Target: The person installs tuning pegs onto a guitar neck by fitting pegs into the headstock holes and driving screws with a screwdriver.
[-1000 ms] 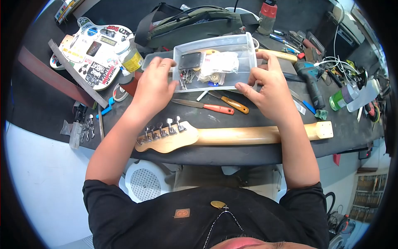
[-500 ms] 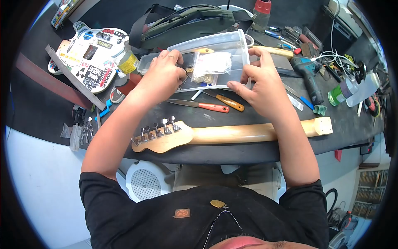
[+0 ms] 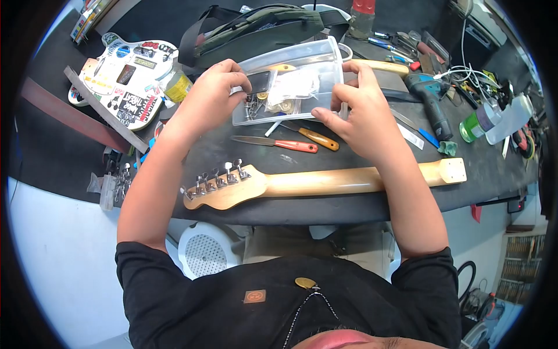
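Note:
A clear plastic box (image 3: pixel 290 52) sits tilted over the bench between my hands. My left hand (image 3: pixel 218 87) is curled over its left end, fingertips beside a dark rectangular object (image 3: pixel 258 82) inside. My right hand (image 3: pixel 360 110) grips the right end, thumb along the near rim. Within the box are a white plastic bag (image 3: pixel 299 84) and loose metal screws and small hardware (image 3: pixel 254 107). Closer to me lies a guitar neck (image 3: pixel 325 181), back side up, with metal tuners (image 3: pixel 215 181) on its headstock.
A red-handled knife (image 3: pixel 295 146) and a wooden-handled tool (image 3: pixel 318 138) lie before the box. Left are a stickered guitar body (image 3: pixel 119 81) and a yellow-labelled jar (image 3: pixel 176 87). A green bag (image 3: pixel 261 35) lies behind; a power drill (image 3: pixel 433 107) is right.
My left hand has shifted slightly left and its fingers have drawn back from the box's interior, exposing more loose hardware. My right hand keeps its grip on the right end.

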Demonstrator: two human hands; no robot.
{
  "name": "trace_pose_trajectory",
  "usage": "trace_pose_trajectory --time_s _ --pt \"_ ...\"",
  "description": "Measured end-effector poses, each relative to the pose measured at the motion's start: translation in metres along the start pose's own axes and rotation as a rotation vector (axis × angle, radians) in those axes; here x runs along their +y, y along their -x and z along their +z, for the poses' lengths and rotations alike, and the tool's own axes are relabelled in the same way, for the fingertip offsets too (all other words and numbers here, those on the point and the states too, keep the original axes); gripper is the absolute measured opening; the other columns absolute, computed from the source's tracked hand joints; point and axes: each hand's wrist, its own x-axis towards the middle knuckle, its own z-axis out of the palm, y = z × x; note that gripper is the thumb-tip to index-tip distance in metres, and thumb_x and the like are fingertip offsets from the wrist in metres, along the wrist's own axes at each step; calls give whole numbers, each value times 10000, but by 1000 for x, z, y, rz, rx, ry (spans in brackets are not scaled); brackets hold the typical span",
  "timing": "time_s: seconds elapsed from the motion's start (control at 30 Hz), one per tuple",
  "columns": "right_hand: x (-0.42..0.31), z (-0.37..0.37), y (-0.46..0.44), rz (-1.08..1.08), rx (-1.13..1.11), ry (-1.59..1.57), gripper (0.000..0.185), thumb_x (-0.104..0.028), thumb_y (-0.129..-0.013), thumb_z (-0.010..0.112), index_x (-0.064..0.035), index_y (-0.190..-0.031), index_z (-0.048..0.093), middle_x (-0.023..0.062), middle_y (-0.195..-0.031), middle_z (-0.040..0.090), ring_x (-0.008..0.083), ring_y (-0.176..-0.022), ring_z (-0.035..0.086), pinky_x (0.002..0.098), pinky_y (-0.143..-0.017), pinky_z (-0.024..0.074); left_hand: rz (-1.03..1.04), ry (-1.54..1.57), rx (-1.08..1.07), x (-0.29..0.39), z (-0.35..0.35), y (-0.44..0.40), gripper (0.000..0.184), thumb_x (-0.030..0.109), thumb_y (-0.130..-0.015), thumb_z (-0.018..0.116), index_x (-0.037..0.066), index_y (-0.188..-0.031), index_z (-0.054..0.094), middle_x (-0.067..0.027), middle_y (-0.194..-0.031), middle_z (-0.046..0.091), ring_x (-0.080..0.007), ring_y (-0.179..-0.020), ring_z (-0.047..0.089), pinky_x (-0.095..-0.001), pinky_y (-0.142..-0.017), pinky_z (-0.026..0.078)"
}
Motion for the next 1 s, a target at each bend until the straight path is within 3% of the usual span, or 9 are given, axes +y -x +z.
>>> trace_pose_trajectory --time_s 0.1,0.27,0.77,0.87,1.0 --pt "-2 -1 0 14 -16 -21 355 -274 -898 906 21 -919 709 310 -1497 521 440 -1174 690 506 -1026 584 89 -148 -109 -1 -2 6 145 19 -861 828 54 -1001 821 -93 -1199 654 -319 -1212 632 -427 -1044 544" --pt "-1 0 0 0 -5 -17 356 -277 -892 912 14 -907 708 295 -1498 525 422 -1150 702 496 -1013 592 75 -269 -150 0 25 7 165 24 -840 802 75 -984 864 -175 -1261 600 -378 -1233 590 -451 -1091 529" --pt "-2 1 2 -32 22 7 346 -271 -877 920 4 -900 711 293 -1498 529 397 -1082 729 485 -982 609 12 -232 -163 3 27 3 218 -12 -821 791 63 -1018 849 -146 -1292 605 -356 -1257 589 -451 -1113 513" --pt "-1 1 1 -17 18 -13 347 -272 -876 921 4 -902 712 299 -1501 526 406 -1087 730 488 -978 611 47 -157 -64 1 21 2 229 3 -855 784 44 -1079 811 -143 -1215 641 -343 -1165 653 -453 -1040 547" --pt "0 2 2 -12 13 -3 343 -271 -877 920 3 -902 715 305 -1504 521 422 -1107 727 494 -979 610 -88 -19 78 -5 4 -8 314 28 -866 805 22 -1174 749 -155 -1109 718 -331 -992 715 -442 -905 587"
